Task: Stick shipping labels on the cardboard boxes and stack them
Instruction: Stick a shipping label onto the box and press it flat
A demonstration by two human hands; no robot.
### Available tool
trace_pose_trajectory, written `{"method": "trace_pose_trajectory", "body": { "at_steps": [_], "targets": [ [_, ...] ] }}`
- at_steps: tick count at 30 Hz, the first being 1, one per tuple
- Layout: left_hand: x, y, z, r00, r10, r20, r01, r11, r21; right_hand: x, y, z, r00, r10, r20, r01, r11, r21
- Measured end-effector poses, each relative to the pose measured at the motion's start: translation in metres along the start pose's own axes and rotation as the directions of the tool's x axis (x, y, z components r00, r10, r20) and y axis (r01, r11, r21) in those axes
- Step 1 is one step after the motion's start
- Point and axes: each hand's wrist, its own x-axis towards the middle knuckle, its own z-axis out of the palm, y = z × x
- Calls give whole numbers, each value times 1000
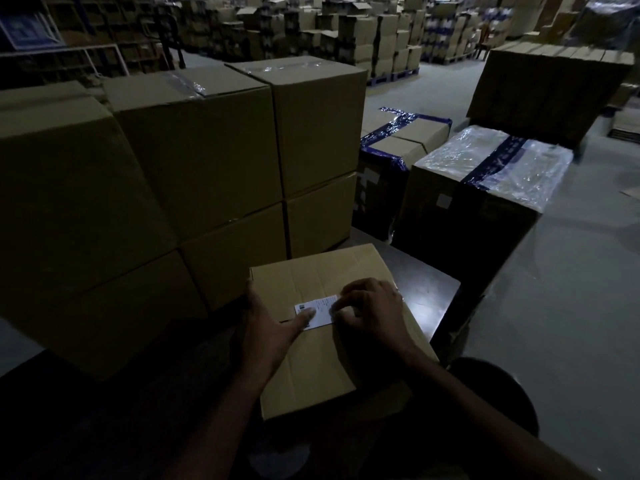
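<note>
My left hand (268, 327) lies open, thumb pressing the label's (317, 311) left end, while my right hand (369, 306), fingers curled, presses its right end onto the box (311, 372) on the near table (429, 289), label running left-right between them.

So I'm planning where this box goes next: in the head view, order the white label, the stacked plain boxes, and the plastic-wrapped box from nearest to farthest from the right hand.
1. White label: under the right hand, touching its fingers.
2. Stacked plain boxes: ahead, to the left.
3. Plastic-wrapped box: farther ahead, to the right.
</note>
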Motion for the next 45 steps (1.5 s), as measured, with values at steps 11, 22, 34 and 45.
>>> {"method": "trace_pose_trajectory", "body": {
  "at_steps": [11, 22, 34, 45],
  "targets": [
    [3, -5, 5, 1000, 16, -10, -16, 1000, -13, -2, -1, -4, 996, 84, -19, -83, 995, 51],
    [6, -9, 5, 1000, 8, -7, -8, 1000, -17, -6, -1, -10, 994, 59, 93, -69, 993, 101],
    [7, -17, 12, 949, -314, 7, 294, 880, -372, -57, -25, 1, 978, 126, -167, -118, 991, 58],
    [-28, -3, 25, 874, 253, -415, -198, 965, 170, -9, 2, -16, 999, -9, 44, 6, 998, 63]
  ]
}}
